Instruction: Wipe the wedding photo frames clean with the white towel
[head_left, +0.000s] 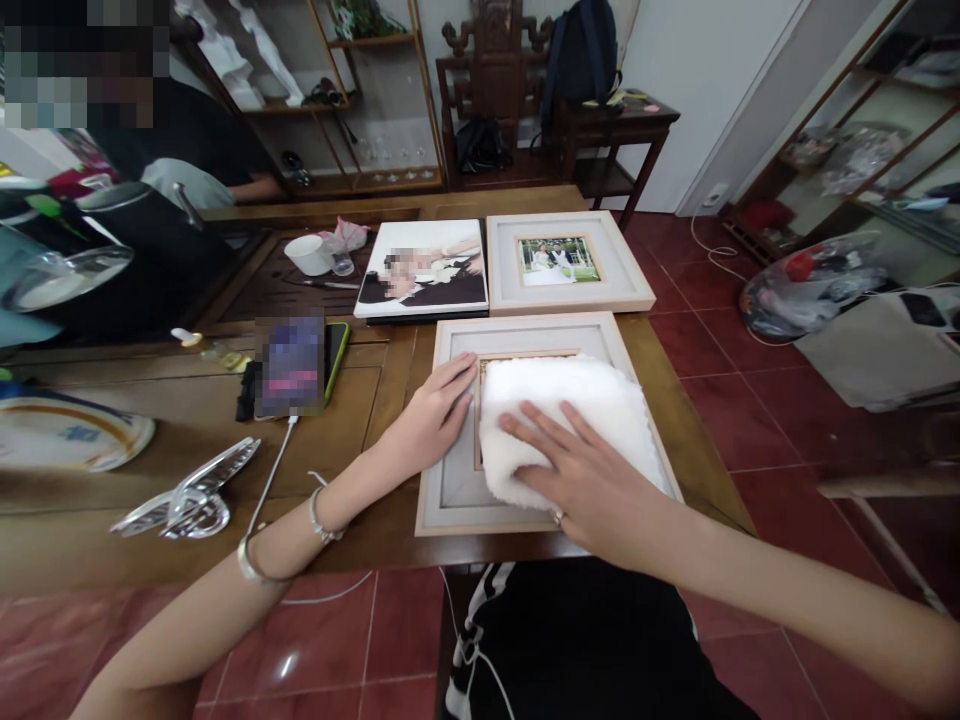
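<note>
A light wooden picture frame (459, 490) with a pale grey mat lies flat near the table's front edge. My right hand (592, 470) grips a fluffy white cloth (592, 385) against it, fingers apart on top and the thumb at a fold. The cloth hides most of the frame's inner opening and its right part. My left hand (439, 405) rests on the left side of the frame, fingers stretched out beside the inner border. Behind it lie a similar framed photo (559, 260) and a white-edged photo panel (420, 300).
On the wooden table (367, 420) to the left are a phone (337, 360), a blurred-out device on a white cable, a dropper bottle (214, 350), a shiny silver ornament (199, 495) and a white cup (309, 255). A person (202, 140) sits across at the far left.
</note>
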